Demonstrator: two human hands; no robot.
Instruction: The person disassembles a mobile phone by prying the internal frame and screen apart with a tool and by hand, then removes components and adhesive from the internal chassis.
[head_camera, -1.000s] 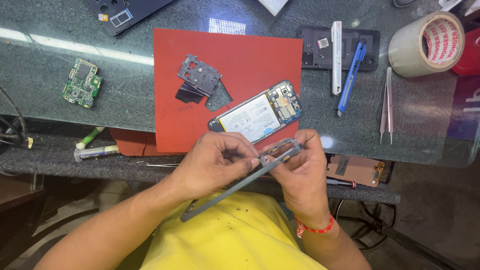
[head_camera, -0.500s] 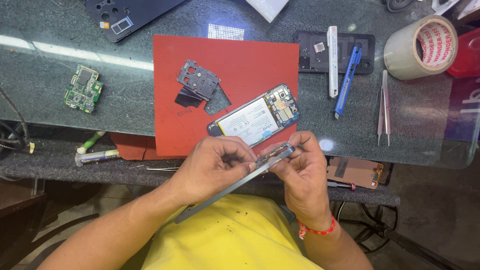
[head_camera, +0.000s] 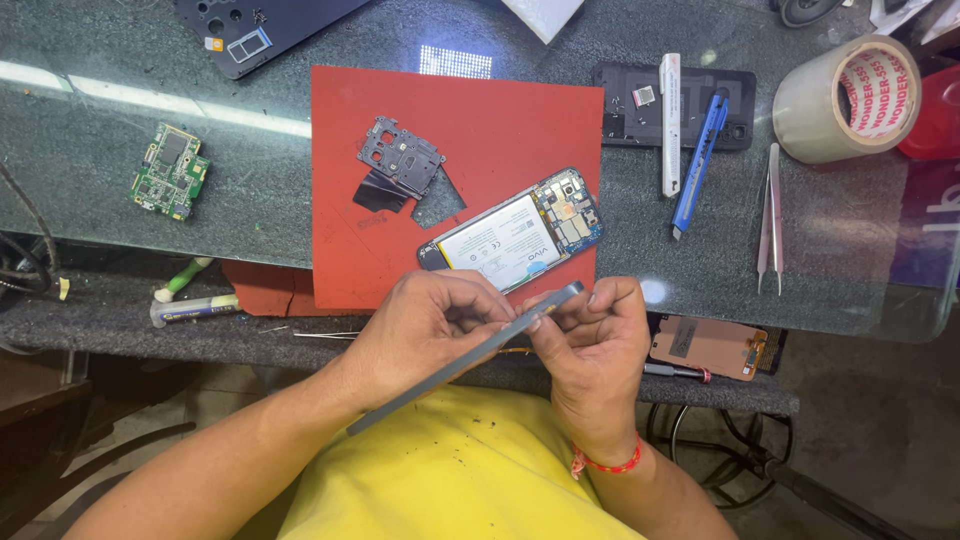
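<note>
At the frame's centre our left hand (head_camera: 425, 325) and right hand (head_camera: 598, 340) pinch, fingers closed, what looks like a grey phone frame (head_camera: 470, 357).

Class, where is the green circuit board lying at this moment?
In the head view, the green circuit board lies on the glass tabletop, far left, apart from the red mat.

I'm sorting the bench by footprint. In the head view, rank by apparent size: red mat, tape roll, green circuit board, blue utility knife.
Largest to smallest:
1. red mat
2. tape roll
3. green circuit board and blue utility knife: too alike in area to rank; the knife is longer but thinner.
</note>
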